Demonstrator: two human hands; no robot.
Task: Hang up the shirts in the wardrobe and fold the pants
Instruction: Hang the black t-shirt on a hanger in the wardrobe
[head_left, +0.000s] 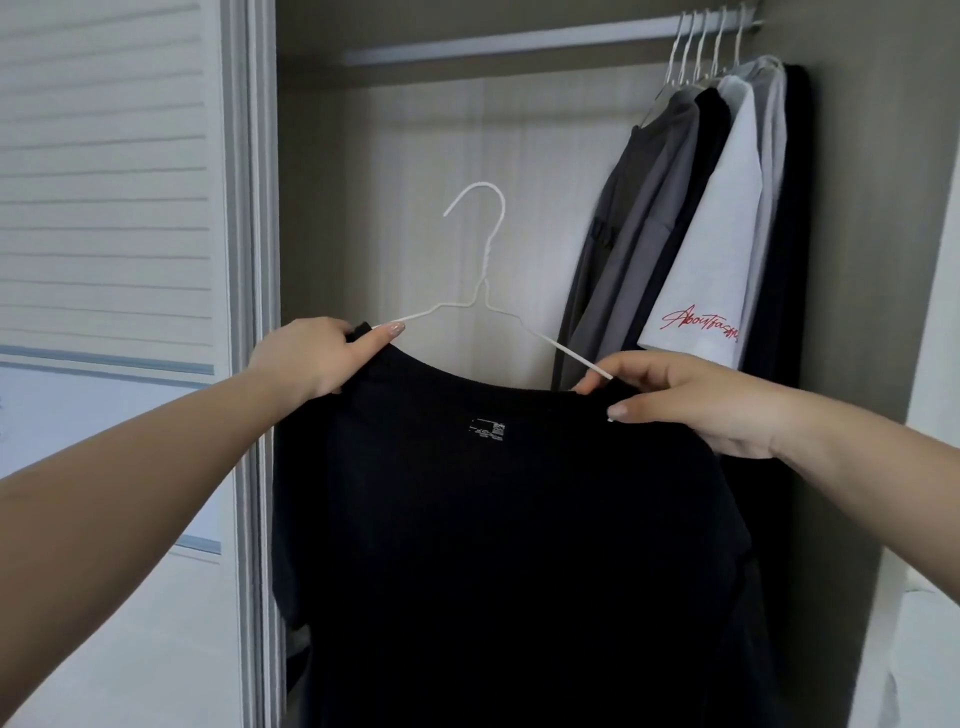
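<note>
A black shirt (493, 545) hangs on a white wire hanger (485, 270) in front of the open wardrobe. My left hand (317, 358) grips the shirt's left shoulder together with the hanger's arm. My right hand (691, 400) pinches the right shoulder fabric at the hanger's other arm. The hanger's hook points up, well below the wardrobe rail (519, 39). The shirt's lower part runs out of view.
Several shirts (717, 218) in grey, black and white hang on white hangers at the rail's right end. A white slatted sliding door (104, 208) stands to the left. The wardrobe's side wall (872, 260) is on the right.
</note>
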